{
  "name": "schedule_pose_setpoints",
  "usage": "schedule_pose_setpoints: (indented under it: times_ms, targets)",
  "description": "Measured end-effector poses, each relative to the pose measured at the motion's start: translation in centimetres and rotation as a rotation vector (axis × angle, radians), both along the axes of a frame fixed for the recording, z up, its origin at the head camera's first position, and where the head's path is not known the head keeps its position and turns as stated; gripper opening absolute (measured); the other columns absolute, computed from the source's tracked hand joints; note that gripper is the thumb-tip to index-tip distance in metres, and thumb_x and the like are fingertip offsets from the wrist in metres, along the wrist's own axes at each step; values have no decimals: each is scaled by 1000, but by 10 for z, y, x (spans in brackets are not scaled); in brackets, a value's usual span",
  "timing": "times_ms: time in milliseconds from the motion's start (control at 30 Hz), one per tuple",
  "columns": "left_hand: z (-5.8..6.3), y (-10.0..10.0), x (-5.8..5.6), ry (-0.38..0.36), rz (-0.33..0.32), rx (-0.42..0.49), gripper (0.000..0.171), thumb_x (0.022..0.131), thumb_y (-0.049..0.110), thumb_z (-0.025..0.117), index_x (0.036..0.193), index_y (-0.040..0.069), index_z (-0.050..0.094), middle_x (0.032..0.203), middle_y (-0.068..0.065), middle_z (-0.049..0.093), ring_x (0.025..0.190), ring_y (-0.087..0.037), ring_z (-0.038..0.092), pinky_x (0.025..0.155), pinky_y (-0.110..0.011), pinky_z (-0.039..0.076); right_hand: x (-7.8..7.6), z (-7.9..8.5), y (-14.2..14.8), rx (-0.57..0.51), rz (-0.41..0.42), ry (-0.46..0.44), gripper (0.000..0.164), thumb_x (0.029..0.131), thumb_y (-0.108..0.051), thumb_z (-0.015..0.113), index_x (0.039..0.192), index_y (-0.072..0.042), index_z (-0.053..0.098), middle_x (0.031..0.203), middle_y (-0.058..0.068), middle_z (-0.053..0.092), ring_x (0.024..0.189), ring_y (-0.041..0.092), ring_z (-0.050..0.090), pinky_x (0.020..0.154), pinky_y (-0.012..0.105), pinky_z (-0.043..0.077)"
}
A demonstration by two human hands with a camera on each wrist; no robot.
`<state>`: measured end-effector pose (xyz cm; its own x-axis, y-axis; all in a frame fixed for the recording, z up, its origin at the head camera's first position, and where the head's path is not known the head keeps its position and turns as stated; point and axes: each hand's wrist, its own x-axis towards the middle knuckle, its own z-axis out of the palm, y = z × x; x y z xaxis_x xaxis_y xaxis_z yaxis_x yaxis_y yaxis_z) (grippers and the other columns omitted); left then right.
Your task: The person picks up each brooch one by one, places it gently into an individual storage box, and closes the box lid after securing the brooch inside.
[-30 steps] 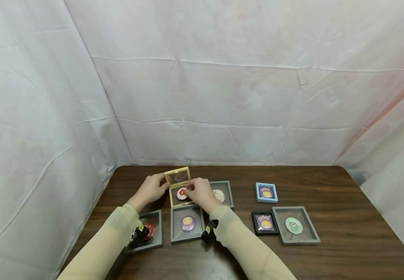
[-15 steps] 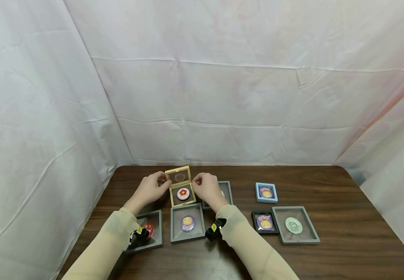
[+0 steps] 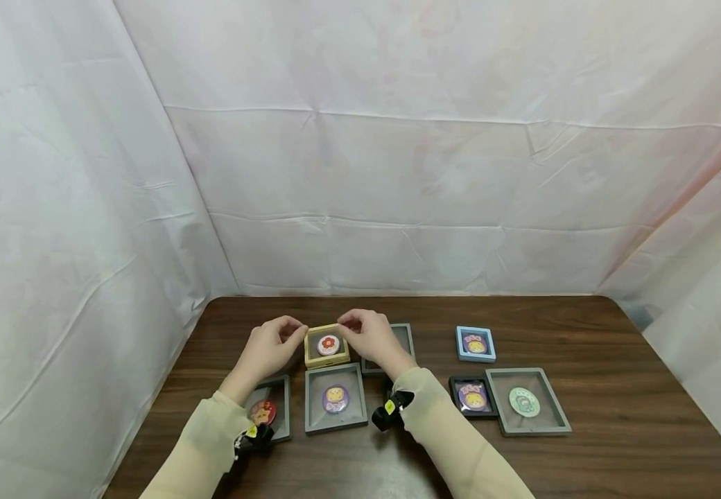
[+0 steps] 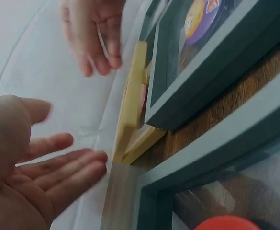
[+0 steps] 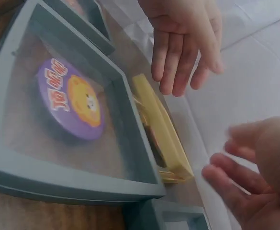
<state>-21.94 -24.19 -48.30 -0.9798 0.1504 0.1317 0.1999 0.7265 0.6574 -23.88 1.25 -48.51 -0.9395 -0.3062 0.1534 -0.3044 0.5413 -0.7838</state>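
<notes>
The small yellow display case (image 3: 326,360) has its clear lid down over a white round badge with a red flower (image 3: 328,344). The wrist views show a narrow gap under the lid of the yellow case (image 4: 132,105). My left hand (image 3: 271,348) is at the case's far left corner, and my right hand (image 3: 368,338) is at its far right corner. In the wrist views, the left hand (image 4: 53,163) and the right hand (image 5: 254,167) have loosely extended fingers, apart from the case and holding nothing.
Grey cases lie in front with a purple badge (image 3: 335,399), at left with a red badge (image 3: 263,412), and behind my right wrist (image 3: 403,335). At right lie a blue case (image 3: 475,352), a black case (image 3: 474,414) and a grey case (image 3: 538,427) with a green badge.
The right hand has let go of the flower badge and moved right. The yellow lid, upright before, has swung down over the badge. The left hand has released the lid.
</notes>
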Motion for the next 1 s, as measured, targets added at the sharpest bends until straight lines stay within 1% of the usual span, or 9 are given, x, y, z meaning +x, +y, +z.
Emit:
schedule_pose_setpoints:
  times_ms: [67, 133, 233, 400, 500, 600, 733, 867, 1000]
  targets:
    - [1, 1, 2, -5, -4, -6, 23, 109, 35, 70, 116, 16, 79, 106, 2, 79, 95, -20, 76, 81, -46, 61, 2, -2, 1, 29, 21, -7, 18, 107, -18, 73, 120, -6, 80, 107, 3, 78, 98, 19, 74, 87, 38, 62]
    - [0, 1, 3, -16, -18, -13, 19, 107, 31, 72, 116, 15, 79, 106, 2, 79, 97, -20, 76, 84, -48, 61, 2, -3, 2, 71, 40, -11, 20, 105, -15, 75, 121, -4, 79, 107, 5, 78, 98, 20, 73, 87, 38, 61]
    - [-4, 1, 2, -51, -57, -26, 22, 104, 27, 76, 119, 11, 78, 107, 0, 79, 99, -20, 76, 87, -49, 62, 2, -5, 4, 123, 80, -25, 28, 101, -15, 80, 125, -1, 77, 110, 9, 77, 101, 25, 73, 88, 41, 61]
    - [-9, 0, 0, -92, -118, -67, 41, 97, 29, 84, 128, 5, 73, 112, -6, 78, 104, -24, 74, 92, -49, 60, 0, -6, 8, 154, 155, -63, 48, 95, -17, 88, 137, 0, 71, 122, 14, 75, 111, 30, 73, 95, 46, 61]
    - [-11, 1, -1, -102, -138, -66, 51, 93, 30, 89, 132, 2, 71, 114, -9, 77, 105, -26, 74, 93, -50, 59, -2, -6, 11, 157, 175, -92, 58, 93, -17, 90, 144, -1, 67, 130, 16, 73, 116, 31, 72, 98, 47, 60]
    - [-11, 1, -2, -113, -153, -80, 63, 90, 32, 92, 139, -1, 67, 118, -11, 76, 108, -28, 73, 94, -51, 59, -3, -5, 11, 169, 185, -117, 64, 92, -17, 90, 149, -3, 64, 133, 16, 72, 118, 31, 71, 98, 47, 60]
    - [-11, 1, -3, -124, -173, -130, 78, 90, 37, 92, 150, -3, 61, 128, -14, 74, 114, -30, 72, 96, -52, 59, -5, -4, 11, 197, 203, -114, 68, 92, -16, 90, 152, -3, 62, 134, 16, 72, 115, 30, 73, 95, 44, 61]
    - [-12, 1, -5, -121, -182, -161, 83, 91, 38, 91, 154, -3, 57, 133, -16, 72, 118, -31, 71, 98, -53, 58, -6, -5, 9, 195, 234, -115, 71, 92, -14, 90, 154, 1, 59, 129, 16, 74, 111, 28, 74, 92, 41, 62]
    - [-13, 1, -6, -111, -199, -170, 82, 91, 37, 91, 154, -4, 57, 132, -15, 72, 115, -30, 70, 97, -53, 58, -6, -5, 9, 190, 250, -115, 70, 92, -12, 89, 154, 3, 57, 125, 17, 75, 110, 28, 75, 90, 38, 63]
